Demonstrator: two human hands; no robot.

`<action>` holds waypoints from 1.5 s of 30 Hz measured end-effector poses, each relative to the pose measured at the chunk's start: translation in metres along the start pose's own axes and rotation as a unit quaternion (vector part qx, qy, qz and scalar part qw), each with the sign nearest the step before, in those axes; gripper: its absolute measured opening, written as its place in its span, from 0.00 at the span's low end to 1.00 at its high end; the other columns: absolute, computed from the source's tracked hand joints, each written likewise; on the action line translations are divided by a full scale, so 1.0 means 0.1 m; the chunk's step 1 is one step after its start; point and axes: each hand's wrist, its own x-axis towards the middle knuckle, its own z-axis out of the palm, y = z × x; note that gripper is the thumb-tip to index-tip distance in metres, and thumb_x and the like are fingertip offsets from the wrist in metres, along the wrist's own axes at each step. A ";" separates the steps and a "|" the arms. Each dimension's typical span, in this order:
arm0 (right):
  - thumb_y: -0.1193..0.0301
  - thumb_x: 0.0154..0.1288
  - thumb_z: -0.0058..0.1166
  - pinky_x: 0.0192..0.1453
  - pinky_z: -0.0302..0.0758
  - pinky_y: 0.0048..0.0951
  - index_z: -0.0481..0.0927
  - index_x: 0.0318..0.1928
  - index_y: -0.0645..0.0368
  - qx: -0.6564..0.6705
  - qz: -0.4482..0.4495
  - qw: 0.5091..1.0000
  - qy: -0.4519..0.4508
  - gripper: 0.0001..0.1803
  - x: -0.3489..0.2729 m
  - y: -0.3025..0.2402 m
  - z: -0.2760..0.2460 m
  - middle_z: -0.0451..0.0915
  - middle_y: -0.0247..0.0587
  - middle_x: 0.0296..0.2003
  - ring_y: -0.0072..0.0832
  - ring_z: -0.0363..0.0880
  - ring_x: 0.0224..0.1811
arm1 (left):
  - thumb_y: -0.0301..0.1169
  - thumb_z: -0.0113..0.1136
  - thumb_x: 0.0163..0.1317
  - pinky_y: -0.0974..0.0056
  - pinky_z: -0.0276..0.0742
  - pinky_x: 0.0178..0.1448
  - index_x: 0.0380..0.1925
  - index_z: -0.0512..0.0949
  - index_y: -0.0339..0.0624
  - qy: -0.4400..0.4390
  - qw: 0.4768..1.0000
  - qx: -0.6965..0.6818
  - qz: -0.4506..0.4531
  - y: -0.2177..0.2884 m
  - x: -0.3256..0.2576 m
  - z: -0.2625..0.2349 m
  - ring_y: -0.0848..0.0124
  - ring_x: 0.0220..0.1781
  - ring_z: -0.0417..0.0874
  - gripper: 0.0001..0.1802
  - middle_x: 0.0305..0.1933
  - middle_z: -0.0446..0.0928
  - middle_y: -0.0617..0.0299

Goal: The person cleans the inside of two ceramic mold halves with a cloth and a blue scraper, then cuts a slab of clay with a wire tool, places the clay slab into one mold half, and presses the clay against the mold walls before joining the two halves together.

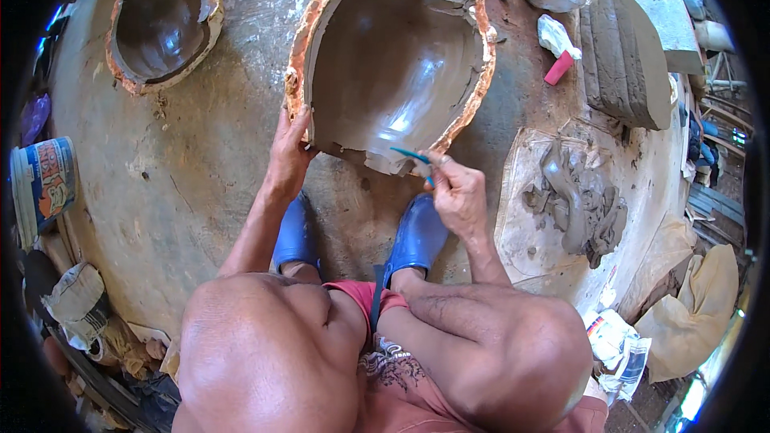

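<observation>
In front of me lies a large hollow mold (298, 56) with a rough, orange-stained rim. Smooth, wet grey-brown clay (377, 56) lines its inside, with ragged edges along the top right. My left hand (287, 152) grips the mold's lower left rim, thumb on top, the other fingers partly hidden. At the lower right rim, my right hand (459, 192) is closed around a thin teal trimming tool (411, 154). Its tip points left, over a loose flap of clay (389, 162) at the mold's near edge.
A second clay-lined mold (120, 56) sits at the upper left. Stacked clay slabs (622, 56) stand at the right, near a pink-and-white item (559, 48). Clay scraps (573, 200) lie on a sheet. A printed bucket (48, 180) is at the far left.
</observation>
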 end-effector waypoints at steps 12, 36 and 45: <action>0.78 0.67 0.60 0.33 0.84 0.38 0.83 0.62 0.55 -0.154 -0.196 0.968 0.004 0.23 0.20 -0.20 -0.20 0.88 0.50 0.37 0.39 0.88 0.30 | 0.55 0.51 0.77 0.47 0.73 0.70 0.80 0.56 0.47 0.013 0.999 -0.046 -0.007 0.09 0.27 0.03 0.63 0.75 0.70 0.40 0.76 0.66 0.58; 0.73 0.69 0.55 0.28 0.81 0.41 0.76 0.41 0.58 -0.428 -0.387 0.809 -0.112 0.04 1.37 -1.17 1.38 0.80 0.42 0.26 0.41 0.85 0.26 | 0.41 0.75 0.61 0.62 0.81 0.33 0.66 0.61 0.33 0.010 0.988 -0.081 -0.132 -0.22 -0.01 -0.29 0.70 0.31 0.80 0.43 0.41 0.77 0.55; 0.74 0.67 0.51 0.34 0.82 0.53 0.72 0.36 0.60 -0.501 -0.273 0.788 -0.231 0.04 1.44 -1.13 1.56 0.84 0.55 0.28 0.55 0.86 0.30 | 0.31 0.75 0.57 0.61 0.75 0.26 0.60 0.67 0.34 0.058 0.994 -0.055 -0.080 -0.29 0.00 -0.14 0.70 0.26 0.79 0.35 0.30 0.78 0.61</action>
